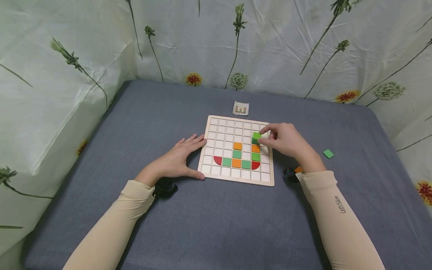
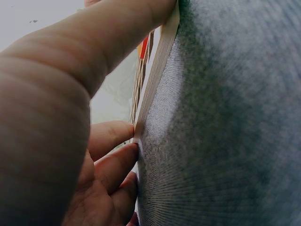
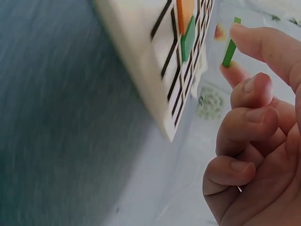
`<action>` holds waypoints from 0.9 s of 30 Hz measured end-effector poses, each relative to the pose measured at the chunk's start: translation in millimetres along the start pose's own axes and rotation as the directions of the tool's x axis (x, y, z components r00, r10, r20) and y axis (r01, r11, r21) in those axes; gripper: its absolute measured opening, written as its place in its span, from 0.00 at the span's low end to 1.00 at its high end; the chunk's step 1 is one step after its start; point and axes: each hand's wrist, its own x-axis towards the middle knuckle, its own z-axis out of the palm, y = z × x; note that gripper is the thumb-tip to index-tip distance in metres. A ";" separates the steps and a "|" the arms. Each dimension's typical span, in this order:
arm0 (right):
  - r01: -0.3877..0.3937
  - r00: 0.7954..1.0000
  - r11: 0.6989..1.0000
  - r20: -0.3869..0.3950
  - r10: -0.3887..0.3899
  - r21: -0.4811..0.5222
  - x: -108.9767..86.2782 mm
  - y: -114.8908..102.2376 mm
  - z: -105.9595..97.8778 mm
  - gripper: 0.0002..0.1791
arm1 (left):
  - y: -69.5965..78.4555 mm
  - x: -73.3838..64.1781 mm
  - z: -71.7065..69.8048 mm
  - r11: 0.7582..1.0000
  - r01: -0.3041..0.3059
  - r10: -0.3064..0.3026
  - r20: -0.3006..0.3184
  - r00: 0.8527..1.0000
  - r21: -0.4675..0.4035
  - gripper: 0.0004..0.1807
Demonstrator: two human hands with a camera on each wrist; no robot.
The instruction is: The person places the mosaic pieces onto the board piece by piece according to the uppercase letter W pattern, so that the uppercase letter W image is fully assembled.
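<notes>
A pale wooden grid board [image 1: 219,144] lies on the table. On it, coloured pieces form a pattern: orange squares [image 1: 237,146], green squares [image 1: 237,154] and red rounded pieces [image 1: 255,165]. My left hand [image 1: 183,157] rests with spread fingers against the board's left edge; in the left wrist view fingertips [image 2: 127,129] touch its wooden side. Over the board's right part, my right hand [image 1: 285,139] pinches a thin green square tile [image 1: 256,135] between thumb and index finger. The right wrist view shows that tile [image 3: 230,44] edge-on, with the other fingers curled.
A small card with a printed grid pattern [image 1: 241,108] lies behind the board. One loose green tile [image 1: 328,153] is on the grey tabletop at the right. Beside the right wrist, an orange piece [image 1: 298,170] is partly hidden. Flower-print fabric [image 1: 216,41] rises behind the table.
</notes>
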 end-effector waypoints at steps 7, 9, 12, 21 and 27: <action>0.031 0.999 0.999 0.025 -0.031 0.018 8.7 -16.0 16.1 0.18 | 0.0 0.1 0.1 1.000 -0.001 0.001 0.000 1.000 0.000 0.67; 0.051 0.998 0.998 0.032 -0.052 0.026 11.2 -19.7 20.2 0.17 | -0.1 -0.1 -0.3 1.000 0.000 0.000 -0.002 1.000 -0.001 0.67; 0.074 0.996 0.996 0.042 -0.076 0.041 14.2 -24.7 25.6 0.16 | -0.3 0.1 -0.5 1.000 -0.001 0.001 -0.002 1.000 -0.002 0.67; 0.098 0.989 0.993 0.104 -0.104 0.061 15.7 -44.0 41.9 0.15 | -0.3 0.0 -0.7 1.000 0.000 0.000 0.001 1.000 -0.001 0.67; 0.166 0.978 0.986 0.126 -0.167 0.022 15.6 -60.8 50.7 0.16 | 0.6 0.1 -1.8 1.000 -0.006 0.006 -0.001 1.000 -0.001 0.67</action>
